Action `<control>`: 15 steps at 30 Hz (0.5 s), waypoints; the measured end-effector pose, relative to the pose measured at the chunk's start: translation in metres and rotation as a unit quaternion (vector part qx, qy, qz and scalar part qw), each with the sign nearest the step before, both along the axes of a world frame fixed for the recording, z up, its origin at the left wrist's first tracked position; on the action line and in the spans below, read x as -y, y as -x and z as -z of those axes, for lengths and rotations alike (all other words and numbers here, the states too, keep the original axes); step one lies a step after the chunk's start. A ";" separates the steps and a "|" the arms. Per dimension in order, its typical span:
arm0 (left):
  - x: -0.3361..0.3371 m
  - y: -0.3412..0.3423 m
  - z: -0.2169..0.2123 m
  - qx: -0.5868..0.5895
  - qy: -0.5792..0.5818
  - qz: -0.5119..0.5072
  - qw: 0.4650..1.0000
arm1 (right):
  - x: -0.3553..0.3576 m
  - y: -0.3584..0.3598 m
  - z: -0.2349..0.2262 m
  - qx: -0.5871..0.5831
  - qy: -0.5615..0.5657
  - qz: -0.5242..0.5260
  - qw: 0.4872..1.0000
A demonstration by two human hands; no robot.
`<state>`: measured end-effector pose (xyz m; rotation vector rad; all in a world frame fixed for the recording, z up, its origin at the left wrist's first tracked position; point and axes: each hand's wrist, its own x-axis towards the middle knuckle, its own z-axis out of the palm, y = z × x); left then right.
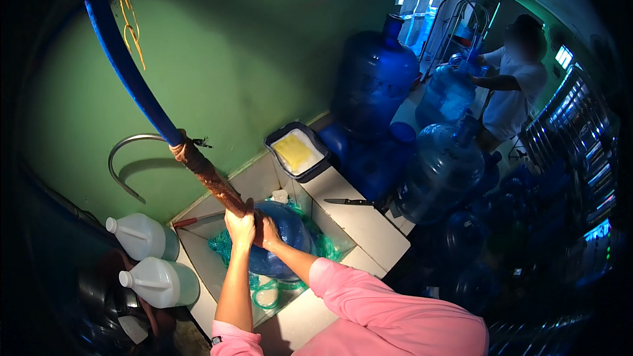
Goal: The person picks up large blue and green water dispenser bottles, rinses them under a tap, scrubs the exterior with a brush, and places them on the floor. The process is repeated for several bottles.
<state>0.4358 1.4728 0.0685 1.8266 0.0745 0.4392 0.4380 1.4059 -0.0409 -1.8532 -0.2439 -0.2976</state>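
Head view, both hands [250, 227] gripping hose [211, 178], basin-walled

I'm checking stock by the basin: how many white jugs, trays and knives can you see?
White jugs: 2
Tray: 1
Knife: 1
Total: 4

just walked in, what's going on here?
A person in pink sleeves stands at a tiled basin. Both hands, left hand and right hand, grip the brown-wrapped end of a blue hose over a large blue water jug lying in the basin among green netting. Two white jugs sit left. A second person handles another bottle behind.
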 end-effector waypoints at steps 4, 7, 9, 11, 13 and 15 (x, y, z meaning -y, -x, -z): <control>-0.012 0.005 -0.003 -0.019 -0.053 0.033 0.998 | 0.013 -0.002 0.002 0.039 -0.069 -0.043 0.996; -0.025 0.005 -0.017 -0.010 -0.126 0.075 0.989 | 0.023 -0.009 -0.014 -0.044 -0.014 -0.056 0.997; -0.030 0.004 -0.034 0.042 -0.115 0.083 0.989 | 0.023 -0.019 -0.039 -0.027 -0.085 -0.119 0.989; -0.031 0.001 -0.060 0.078 0.031 0.147 0.986 | 0.021 -0.031 -0.076 0.002 0.020 -0.104 0.994; -0.029 -0.002 -0.090 0.113 0.089 0.154 0.978 | 0.015 -0.044 -0.119 0.042 0.059 -0.086 0.994; -0.037 0.000 -0.122 0.109 0.073 0.181 0.975 | 0.013 -0.037 -0.156 0.049 -0.199 -0.163 0.965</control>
